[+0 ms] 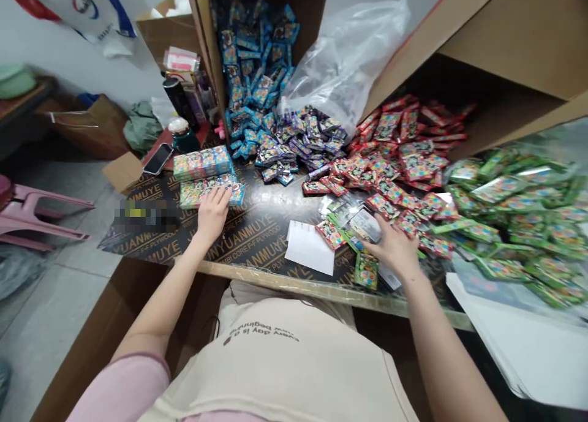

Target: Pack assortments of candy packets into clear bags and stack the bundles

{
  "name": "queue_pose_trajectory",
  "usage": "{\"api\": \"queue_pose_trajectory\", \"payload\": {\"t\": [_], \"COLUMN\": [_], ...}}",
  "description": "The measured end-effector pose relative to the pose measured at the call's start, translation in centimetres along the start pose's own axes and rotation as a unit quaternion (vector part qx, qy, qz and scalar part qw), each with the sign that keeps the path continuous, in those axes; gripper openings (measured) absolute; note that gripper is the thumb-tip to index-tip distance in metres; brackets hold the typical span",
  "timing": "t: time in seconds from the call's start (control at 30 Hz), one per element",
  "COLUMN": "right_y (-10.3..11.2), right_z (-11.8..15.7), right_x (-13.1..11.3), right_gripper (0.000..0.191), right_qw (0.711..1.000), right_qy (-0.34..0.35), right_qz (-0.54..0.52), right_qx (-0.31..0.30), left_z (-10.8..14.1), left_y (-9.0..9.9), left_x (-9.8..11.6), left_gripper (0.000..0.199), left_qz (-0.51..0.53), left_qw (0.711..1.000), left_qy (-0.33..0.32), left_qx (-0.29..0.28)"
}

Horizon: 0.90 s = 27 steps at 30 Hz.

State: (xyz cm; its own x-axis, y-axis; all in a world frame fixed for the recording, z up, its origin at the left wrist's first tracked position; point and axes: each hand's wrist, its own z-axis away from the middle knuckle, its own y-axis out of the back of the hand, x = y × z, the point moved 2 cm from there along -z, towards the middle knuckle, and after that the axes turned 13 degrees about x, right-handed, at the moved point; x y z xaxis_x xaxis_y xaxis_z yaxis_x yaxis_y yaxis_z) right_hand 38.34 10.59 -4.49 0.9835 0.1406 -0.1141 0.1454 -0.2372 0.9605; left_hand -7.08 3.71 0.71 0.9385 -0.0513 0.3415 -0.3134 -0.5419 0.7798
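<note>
My left hand (214, 212) lies with fingers spread on a row of small colourful packets (190, 195), beside a second bundled row (202, 163) just behind it. At the right, my right hand (395, 245) has its fingers curled around the edge of a clear plastic piece (365, 225). Near that hand are a green packet (366, 271), a red packet (331, 234) and a white paper (310, 248). Heaps of blue (257, 73), purple (307, 137), red (395, 158) and green packets (528, 207) spread across the back and right.
Cardboard boxes (199, 54) stand behind the heaps, with a clear plastic bag (349, 54) between them. A phone (158, 159), a jar (182, 135) and a black bottle (180, 100) are at the back left. White sheets (528, 348) lie at the right edge.
</note>
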Motion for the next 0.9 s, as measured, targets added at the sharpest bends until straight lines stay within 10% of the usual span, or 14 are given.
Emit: {"api": "queue_pose_trajectory", "payload": {"t": [0.23, 0.43, 0.53, 0.7, 0.77, 0.9], "right_y": [-0.1, 2.0, 4.4, 6.1, 5.9, 6.0], "right_z": [1.9, 2.1, 3.0, 5.4, 5.9, 5.9], "right_x": [0.8, 0.4, -3.2, -13.0, -15.1, -16.0], "right_gripper": [0.043, 0.044, 0.044, 0.032, 0.033, 0.039], "right_qw": [0.995, 0.997, 0.973, 0.838, 0.814, 0.818], "right_qy": [0.095, 0.012, 0.043, 0.391, 0.435, 0.396], "right_qz": [0.025, 0.014, -0.087, -0.344, -0.367, -0.404], "right_qx": [-0.008, 0.071, 0.211, 0.159, 0.114, 0.105], "left_z": [-0.9, 0.0, 1.6, 3.8, 4.0, 4.4], "left_y": [-3.4, -2.9, -3.9, -5.0, -4.5, -2.9], "left_x": [-2.8, 2.8, 7.4, 13.4, 13.9, 13.5], "left_gripper": [0.057, 0.064, 0.068, 0.091, 0.085, 0.061], "left_qz": [-0.043, 0.151, 0.417, 0.64, 0.652, 0.659], "left_qw": [0.998, 0.981, 0.868, 0.536, 0.498, 0.516], "left_qy": [0.033, 0.116, 0.261, 0.417, 0.438, 0.449], "left_qx": [-0.042, 0.022, -0.062, -0.359, -0.367, -0.313]}}
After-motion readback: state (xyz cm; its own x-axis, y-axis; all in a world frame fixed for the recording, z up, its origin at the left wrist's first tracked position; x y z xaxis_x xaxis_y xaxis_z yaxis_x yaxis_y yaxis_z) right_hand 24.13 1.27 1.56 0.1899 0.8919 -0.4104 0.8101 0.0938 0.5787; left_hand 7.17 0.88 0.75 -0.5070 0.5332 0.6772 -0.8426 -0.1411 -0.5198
